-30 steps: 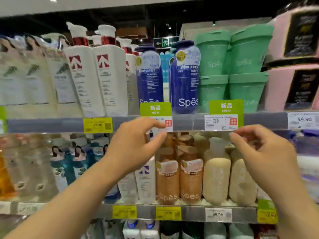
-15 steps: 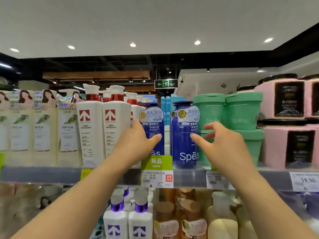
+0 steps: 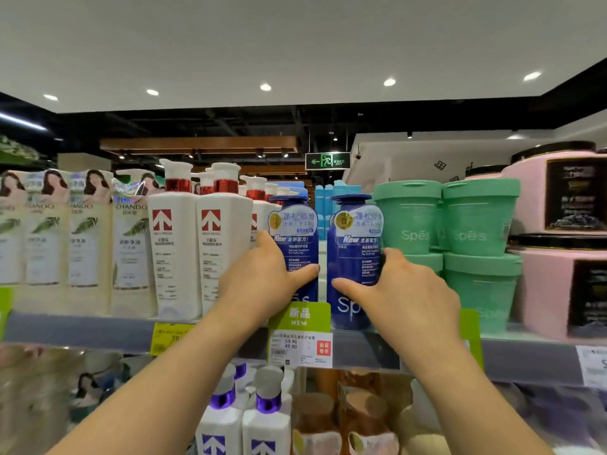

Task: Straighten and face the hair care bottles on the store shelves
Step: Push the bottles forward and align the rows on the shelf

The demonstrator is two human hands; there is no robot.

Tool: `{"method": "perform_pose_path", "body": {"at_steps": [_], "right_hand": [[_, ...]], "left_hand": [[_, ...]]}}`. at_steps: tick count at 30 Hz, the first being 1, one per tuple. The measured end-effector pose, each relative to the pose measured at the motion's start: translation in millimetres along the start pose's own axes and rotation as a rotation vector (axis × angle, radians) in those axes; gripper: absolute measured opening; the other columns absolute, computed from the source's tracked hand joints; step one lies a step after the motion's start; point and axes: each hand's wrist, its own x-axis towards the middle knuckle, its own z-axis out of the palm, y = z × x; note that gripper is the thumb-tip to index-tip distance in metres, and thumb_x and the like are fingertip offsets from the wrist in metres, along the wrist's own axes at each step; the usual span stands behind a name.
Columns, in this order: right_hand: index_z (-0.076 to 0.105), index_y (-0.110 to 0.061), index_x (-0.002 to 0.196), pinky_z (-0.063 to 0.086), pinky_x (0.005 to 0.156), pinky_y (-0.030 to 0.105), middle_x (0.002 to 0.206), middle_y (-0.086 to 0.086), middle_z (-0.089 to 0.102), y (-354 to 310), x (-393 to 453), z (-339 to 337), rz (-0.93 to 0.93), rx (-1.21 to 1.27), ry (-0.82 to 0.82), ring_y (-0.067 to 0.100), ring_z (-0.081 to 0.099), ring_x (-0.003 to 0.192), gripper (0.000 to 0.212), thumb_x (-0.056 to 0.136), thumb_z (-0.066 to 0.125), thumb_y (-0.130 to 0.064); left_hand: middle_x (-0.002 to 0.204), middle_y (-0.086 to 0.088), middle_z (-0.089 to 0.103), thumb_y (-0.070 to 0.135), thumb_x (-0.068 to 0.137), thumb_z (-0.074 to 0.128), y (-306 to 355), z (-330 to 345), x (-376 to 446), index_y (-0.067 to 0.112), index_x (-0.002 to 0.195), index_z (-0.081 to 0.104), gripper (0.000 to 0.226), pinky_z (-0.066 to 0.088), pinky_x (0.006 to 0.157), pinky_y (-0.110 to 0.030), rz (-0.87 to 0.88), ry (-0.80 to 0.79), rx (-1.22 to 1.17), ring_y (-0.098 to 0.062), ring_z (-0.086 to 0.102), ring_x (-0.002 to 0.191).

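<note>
Both hands have moved up from the lower shelf, where they were working one second ago, to the upper shelf (image 3: pixel 98 333). Half a second ago they were still closing in on the two dark blue plastic bottles with pale label stickers; contact is now made.

The left hand (image 3: pixel 262 284) wraps the left blue bottle (image 3: pixel 297 238), thumb across the front and fingers behind its left side. The right hand (image 3: pixel 407 290) wraps the right blue bottle (image 3: pixel 356 244), thumb on the front lower label and fingers around its right side. Both hands are grasping, not released.

Both bottles stand upright at the front edge of the upper shelf, side by side with a narrow gap between them, flanked by the white pump bottles with red arrow labels (image 3: pixel 200 251) and the green tubs (image 3: pixel 407 218).

Judgement: the facing step has shifted to this shelf. The right bottle's label appears turned slightly away from front; a small twist should square it.
</note>
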Motion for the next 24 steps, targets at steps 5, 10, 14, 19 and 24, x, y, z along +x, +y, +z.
{"method": "perform_pose_path", "body": {"at_steps": [5,10,14,19,24], "right_hand": [[0.052,-0.029,0.121,0.045,0.062,0.032,0.109,-0.002,0.070,2,-4,3,-0.048,-0.005,-0.015,0.024,0.068,0.098,0.076,0.076,0.038,-0.089],[0.034,-0.031,0.149,0.052,0.078,0.036,0.126,-0.001,0.068,8,-9,-1,-0.031,0.116,-0.061,0.026,0.063,0.114,0.078,0.087,0.043,-0.077],[0.039,-0.034,0.140,0.055,0.078,0.038,0.114,-0.007,0.073,12,-8,2,-0.008,0.249,-0.090,0.023,0.066,0.108,0.073,0.082,0.053,-0.076],[0.048,-0.033,0.134,0.056,0.073,0.037,0.111,-0.007,0.074,13,-8,5,-0.006,0.262,-0.033,0.022,0.068,0.105,0.072,0.079,0.055,-0.078],[0.047,-0.031,0.137,0.057,0.075,0.039,0.114,-0.004,0.074,13,-16,6,-0.039,0.267,-0.021,0.025,0.067,0.107,0.071,0.082,0.055,-0.075]], "left_hand": [[0.109,0.003,0.065,0.082,0.067,0.058,0,-9,-8,0.021,0.116,0.036,0.081,0.059,0.069,-0.039,0.032,0.022,0.077,-0.018,0.066,0.092],[0.110,0.007,0.066,0.085,0.065,0.056,-3,-11,-10,0.025,0.117,0.036,0.082,0.060,0.067,-0.038,0.043,0.008,0.049,-0.014,0.066,0.091],[0.112,0.008,0.065,0.084,0.066,0.058,-1,-12,-12,0.026,0.119,0.037,0.081,0.059,0.067,-0.036,0.039,0.001,0.034,-0.013,0.065,0.091],[0.115,0.010,0.065,0.088,0.063,0.053,-3,-12,-19,0.029,0.125,0.039,0.086,0.060,0.070,-0.038,0.048,0.015,-0.010,-0.011,0.066,0.093],[0.118,0.014,0.065,0.081,0.071,0.056,-8,-14,-34,0.033,0.128,0.045,0.076,0.057,0.077,-0.033,0.060,0.020,-0.060,-0.009,0.064,0.100]]}}
